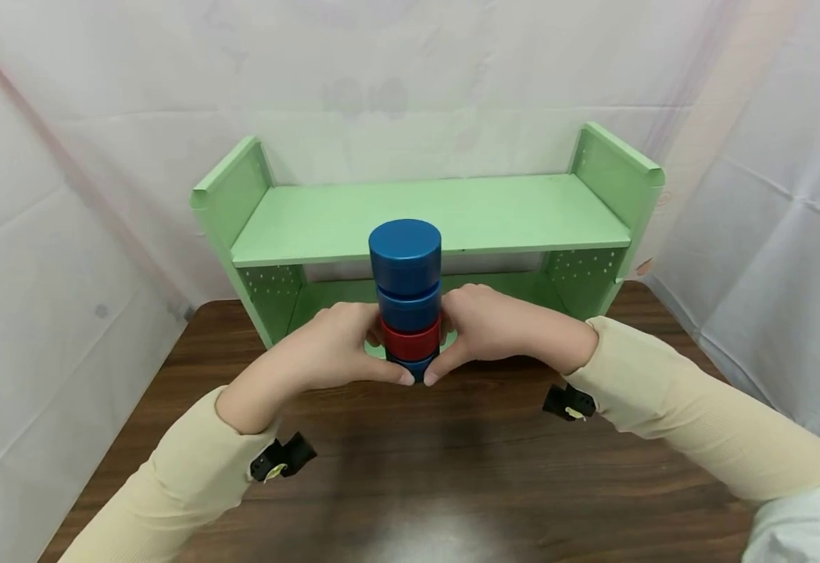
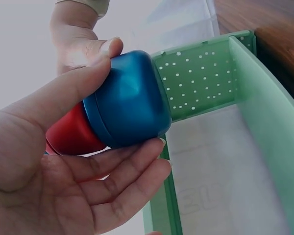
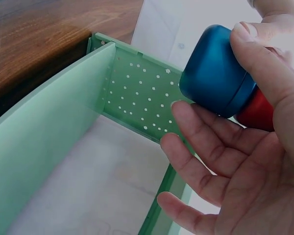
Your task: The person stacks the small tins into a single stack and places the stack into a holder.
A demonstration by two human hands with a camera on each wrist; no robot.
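Observation:
A tall stack of blue and red round pieces (image 1: pixel 408 262), perhaps cups or tins, stands upright between the two hands. Its wide top is blue, one red piece (image 1: pixel 412 341) sits lower down, and the bottom is blue. My left hand (image 1: pixel 328 348) grips the low end from the left, and my right hand (image 1: pixel 490 324) does so from the right. Both thumbs meet at the front near the base. In the wrist views the rounded blue bottom piece (image 2: pixel 132 100) (image 3: pixel 215 73) lies between thumb and fingers, with part of the red piece beyond.
A green two-level shelf (image 1: pixel 424 215) stands behind the stack, with side panels dotted with small holes. It rests on a dark brown wooden table (image 1: pixel 410 477). White cloth (image 1: pixel 410 70) hangs at the back and sides. Each sleeve cuff carries a small black camera (image 1: pixel 283 457).

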